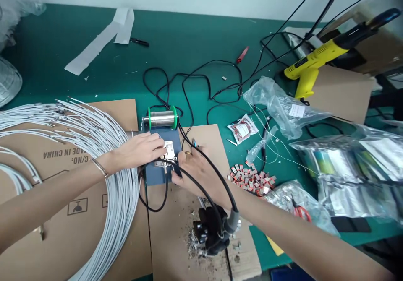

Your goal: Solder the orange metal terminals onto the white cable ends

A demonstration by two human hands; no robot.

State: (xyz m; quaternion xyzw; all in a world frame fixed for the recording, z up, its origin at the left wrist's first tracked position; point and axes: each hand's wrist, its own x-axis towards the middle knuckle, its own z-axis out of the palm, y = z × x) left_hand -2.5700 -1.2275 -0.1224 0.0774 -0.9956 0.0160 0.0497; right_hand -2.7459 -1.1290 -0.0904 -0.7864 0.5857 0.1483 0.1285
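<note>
Two bare hands meet over a small blue-grey fixture [162,163] that sits on cardboard [176,230] near the middle of the green bench [176,42]. The left hand [138,150] lies flat across the fixture's left side, its fingers [159,147] stretched out and pressing near a small silver plate [170,150]; whether they pinch anything there is too small to tell. A thin bracelet [100,167] circles that wrist. The right hand [197,170] rests against the fixture's right edge with the fingers curled inward toward a black cable [204,167] that crosses over it; I cannot tell whether it grips the cable.

A solder spool [162,118] with green ends stands just behind the fixture. A large coil of white wires [103,147] lies to the left, touching the left forearm. To the right sit a heap of small red-and-silver parts [252,179], clear plastic bags [283,109] and, further back, a yellow glue gun [311,63].
</note>
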